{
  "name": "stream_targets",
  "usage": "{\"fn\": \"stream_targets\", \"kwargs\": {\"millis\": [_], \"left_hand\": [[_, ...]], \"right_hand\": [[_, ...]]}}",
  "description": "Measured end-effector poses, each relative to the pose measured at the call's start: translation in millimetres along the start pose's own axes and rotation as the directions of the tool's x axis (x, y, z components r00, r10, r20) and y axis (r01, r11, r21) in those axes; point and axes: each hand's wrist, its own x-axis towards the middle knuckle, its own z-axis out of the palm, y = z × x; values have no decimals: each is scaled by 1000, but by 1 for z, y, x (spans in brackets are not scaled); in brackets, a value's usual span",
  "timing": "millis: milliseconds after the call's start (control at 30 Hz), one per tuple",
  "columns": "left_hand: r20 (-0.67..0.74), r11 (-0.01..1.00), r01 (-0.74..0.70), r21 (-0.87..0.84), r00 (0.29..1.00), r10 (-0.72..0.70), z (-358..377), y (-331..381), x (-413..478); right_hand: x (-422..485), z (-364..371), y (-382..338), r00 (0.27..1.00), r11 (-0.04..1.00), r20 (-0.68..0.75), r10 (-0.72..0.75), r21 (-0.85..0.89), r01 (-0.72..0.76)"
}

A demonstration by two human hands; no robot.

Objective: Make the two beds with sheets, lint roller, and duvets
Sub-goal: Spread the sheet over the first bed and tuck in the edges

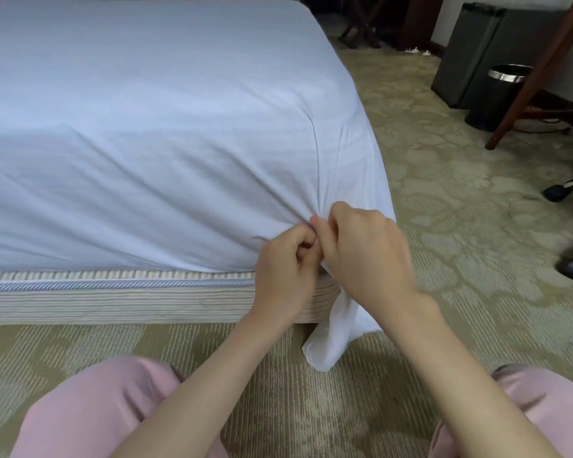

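A pale blue-white sheet [153, 133] covers the mattress and drapes over its foot end, above a striped bed base [113, 302]. At the near right corner the cloth is gathered into a bunch, with a loose tail [331, 338] hanging down to the carpet. My left hand [285, 269] grips the gathered cloth with curled fingers. My right hand [364, 256] pinches the same bunch just to the right, touching the left hand. No lint roller or duvet is in view.
Patterned green carpet [460, 226] lies to the right of the bed. A dark cabinet [470, 51], a black waste bin [497, 97], a wooden furniture leg [536, 74] and chair castors [556, 191] stand at the right. My knees in pink trousers [90, 408] are at the bottom.
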Motion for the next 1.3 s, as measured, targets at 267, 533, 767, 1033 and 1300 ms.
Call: {"fn": "stream_targets", "kwargs": {"millis": [267,533,767,1033,1300], "left_hand": [[79,957,-34,288,997,12,-10,12,0],[-60,592,-447,671,763,644,-77,67,44],[35,414,-644,643,565,824,-81,40,76],[341,16,-657,754,412,845,-85,6,60],[420,28,-759,650,390,819,-87,10,50]], "right_hand": [[4,13,5,980,992,-161,-115,29,121],[3,13,18,987,973,-93,-133,174,148],[1,0,27,990,915,-66,-125,378,141],[3,-2,27,985,911,-44,-164,377,169],[3,-6,30,983,918,-7,-181,356,172]]}}
